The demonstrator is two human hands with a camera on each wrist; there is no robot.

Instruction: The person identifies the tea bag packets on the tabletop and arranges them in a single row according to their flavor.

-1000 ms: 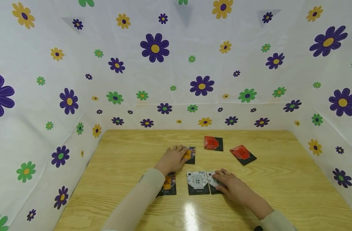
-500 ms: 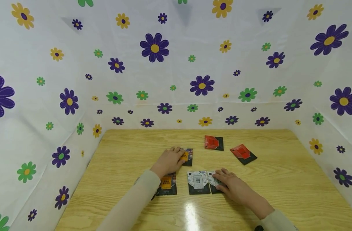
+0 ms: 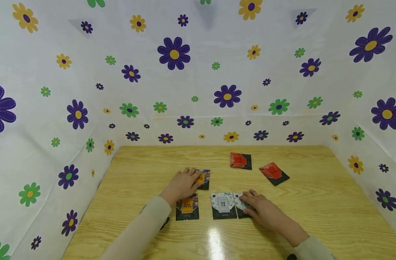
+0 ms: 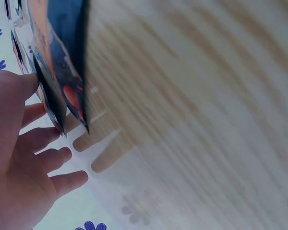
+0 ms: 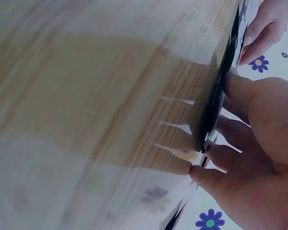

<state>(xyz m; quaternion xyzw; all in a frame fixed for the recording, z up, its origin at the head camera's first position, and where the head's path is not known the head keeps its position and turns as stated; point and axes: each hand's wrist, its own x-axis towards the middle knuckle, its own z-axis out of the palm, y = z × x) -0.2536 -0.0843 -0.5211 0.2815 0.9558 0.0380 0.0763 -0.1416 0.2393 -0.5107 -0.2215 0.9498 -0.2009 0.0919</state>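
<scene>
My left hand rests on a dark sachet with an orange label, covering its left part; fingers and thumb touch its top. Just in front of that hand lies a second orange-labelled sachet, flat on the table. My right hand rests on a white-and-black sachet, hiding its right part. A matching white sachet lies close against it on the left. The right wrist view shows straight-looking fingers along the dark edge of the sachet.
Two red-and-black sachets lie farther back: one near the table's rear, the other turned at an angle to the right. A white flowered cloth encloses the back and sides of the wooden table.
My left hand has slid the rear orange-labelled sachet left and slightly toward me, uncovering more of the front orange-labelled one. The right hand has stayed in place on the white sachet.
</scene>
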